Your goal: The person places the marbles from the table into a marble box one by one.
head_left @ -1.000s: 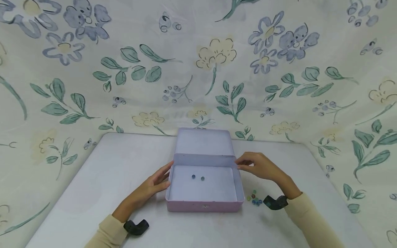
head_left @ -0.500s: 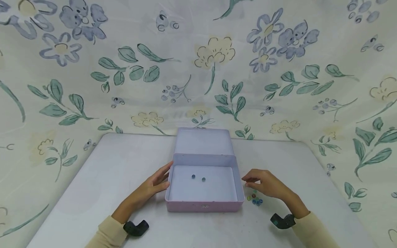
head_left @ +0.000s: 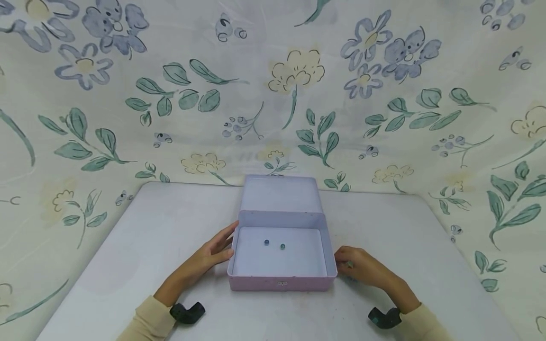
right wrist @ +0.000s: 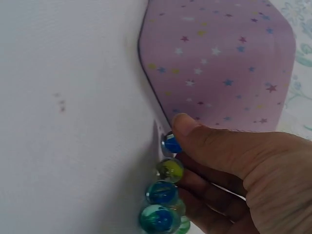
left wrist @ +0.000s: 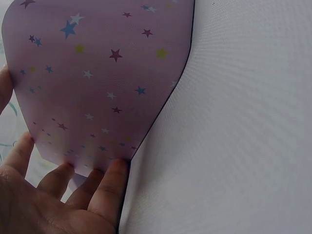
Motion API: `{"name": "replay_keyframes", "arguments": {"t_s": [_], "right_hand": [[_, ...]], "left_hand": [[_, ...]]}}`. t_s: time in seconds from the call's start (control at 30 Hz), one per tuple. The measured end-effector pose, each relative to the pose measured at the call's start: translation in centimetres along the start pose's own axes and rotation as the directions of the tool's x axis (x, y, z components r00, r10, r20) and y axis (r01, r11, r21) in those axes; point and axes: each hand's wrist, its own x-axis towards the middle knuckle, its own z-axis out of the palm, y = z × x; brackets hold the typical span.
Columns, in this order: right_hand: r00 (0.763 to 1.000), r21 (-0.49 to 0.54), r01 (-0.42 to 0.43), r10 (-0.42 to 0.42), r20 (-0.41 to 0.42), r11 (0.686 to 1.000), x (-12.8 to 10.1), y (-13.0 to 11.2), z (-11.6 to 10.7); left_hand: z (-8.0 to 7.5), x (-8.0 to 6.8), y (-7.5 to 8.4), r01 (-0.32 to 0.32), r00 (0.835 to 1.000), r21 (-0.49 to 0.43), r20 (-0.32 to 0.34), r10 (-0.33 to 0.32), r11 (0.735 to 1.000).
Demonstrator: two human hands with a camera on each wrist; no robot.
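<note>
A lilac tin box (head_left: pixel 281 284) with its lid (head_left: pixel 281 195) up stands on the table; two marbles (head_left: pixel 267 242) lie apart on its floor. My left hand (head_left: pixel 211 253) rests on the box's left wall, its spread fingertips touching the star-printed side (left wrist: pixel 112 73) in the left wrist view. Beside the opposite wall, my right hand (head_left: pixel 362 265) is down over a small group of marbles. In the right wrist view, its thumb and index finger pinch a blue marble (right wrist: pixel 170 142), partly hidden by the thumb. A yellow marble (right wrist: pixel 170 169) and blue-green marbles (right wrist: pixel 158 218) lie against the fingers.
The white table (head_left: pixel 170 213) reaches back to a floral cloth (head_left: pixel 256 94) hanging behind it. A black wrist camera (head_left: pixel 187 313) sits on the left wrist, another black wrist camera (head_left: pixel 385 317) on the right.
My right hand has come from the box's right rim forward and down to the marbles outside, its fingers closing in. One marble inside has rolled slightly right. My left hand has stayed put.
</note>
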Motion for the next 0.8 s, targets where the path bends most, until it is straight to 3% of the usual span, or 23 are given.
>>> {"name": "replay_keyframes", "arguments": {"t_s": [0.47, 0.8], "right_hand": [[0.980, -0.152, 0.133, -0.153, -0.129, 0.979, -0.3, 0.0, 1.4], [0.977, -0.143, 0.138, -0.158, -0.143, 0.980, -0.2, 0.2, 1.6]], "left_hand": [[0.0, -0.1, 0.2, 0.003, 1.000, 0.000, 0.005, -0.003, 1.000], [0.0, -0.1, 0.2, 0.008, 1.000, -0.006, 0.007, -0.008, 1.000]]}}
